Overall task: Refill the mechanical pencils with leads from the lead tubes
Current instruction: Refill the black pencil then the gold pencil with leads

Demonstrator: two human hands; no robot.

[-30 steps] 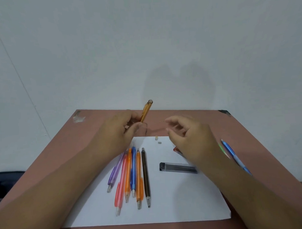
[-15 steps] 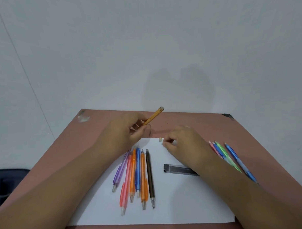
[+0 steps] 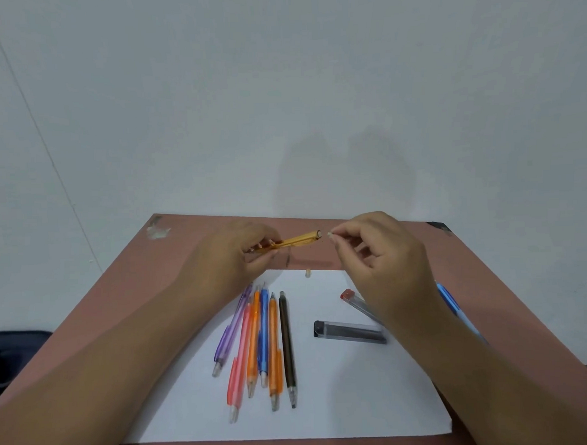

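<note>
Gripping the amber pencil, the left hand faces the right hand pinching its eraser.

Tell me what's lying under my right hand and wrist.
Under the right hand lie a red-capped lead tube, a black lead tube and a blue pencil, each partly covered. Anything else there is hidden.

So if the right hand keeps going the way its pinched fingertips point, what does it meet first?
Probably the open rear end of the yellow pencil held by the left hand. The right hand pinches a small white eraser just short of it; depth alignment is unclear.
</note>
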